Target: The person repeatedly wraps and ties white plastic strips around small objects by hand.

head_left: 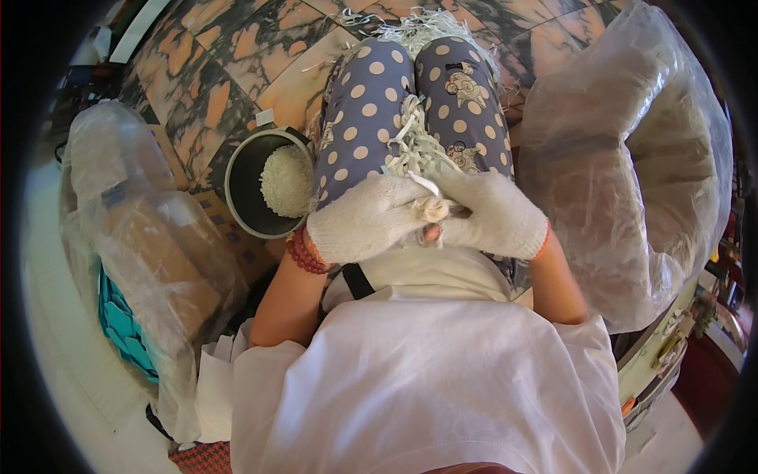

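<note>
A marbled floor (229, 79), patterned in orange, black and pale grey, spreads beyond the seated person, whose white shirt (426, 379) fills the near part of the view. On the right stands a big, translucent plastic bag (576, 150), its mouth gaping; on the left, a cloudy plastic bag (118, 158) covers brown cardboard (162, 245) and some teal pieces (126, 328). Grey-blue trousers (359, 110) with pale dots cover the lap. Beside the left leg sits a dark-walled pot (243, 207) with white, grain-like material (286, 182) in it. Past the knees lies a loose heap of pale strips (430, 30).

Both hands wear white knitted gloves and meet above the lap. The left hand (365, 217) and the right hand (491, 213) grasp the near end of a bundle of pale strips (418, 142) from opposite sides, fingers curled in on it; the rest trails away from them between the thighs. A red bead bracelet (304, 251) circles the left wrist. Smallest is the bundle's knobbly cream end (433, 209), showing between the hands.
</note>
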Motion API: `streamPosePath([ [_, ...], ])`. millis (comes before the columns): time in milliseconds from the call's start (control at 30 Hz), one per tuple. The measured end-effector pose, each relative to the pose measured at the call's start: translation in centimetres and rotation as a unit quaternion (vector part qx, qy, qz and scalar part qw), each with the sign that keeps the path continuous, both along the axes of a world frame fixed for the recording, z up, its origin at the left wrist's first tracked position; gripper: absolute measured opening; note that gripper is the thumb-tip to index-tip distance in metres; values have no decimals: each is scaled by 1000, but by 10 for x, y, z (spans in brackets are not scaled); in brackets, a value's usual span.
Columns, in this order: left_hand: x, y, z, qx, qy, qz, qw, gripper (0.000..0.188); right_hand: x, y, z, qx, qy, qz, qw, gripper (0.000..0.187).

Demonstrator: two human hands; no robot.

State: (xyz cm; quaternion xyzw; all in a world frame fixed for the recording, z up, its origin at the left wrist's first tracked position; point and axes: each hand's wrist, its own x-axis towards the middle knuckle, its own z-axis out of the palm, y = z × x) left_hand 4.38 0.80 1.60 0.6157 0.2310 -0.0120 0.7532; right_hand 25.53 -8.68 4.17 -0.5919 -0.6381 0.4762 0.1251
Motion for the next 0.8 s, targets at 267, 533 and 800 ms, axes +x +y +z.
streamPosePath([
  [267,3,-16,-11,-105,-97,39,989,23,-11,-13,-29,138,499,-310,797,43],
  [533,-21,-27,-12,-39,-60,-57,996,33,87,-16,19,238,589,-438,635,24],
  [800,-13,-22,-9,-114,2,-3,993,22,43,-19,12,252,165,-304,904,29],
])
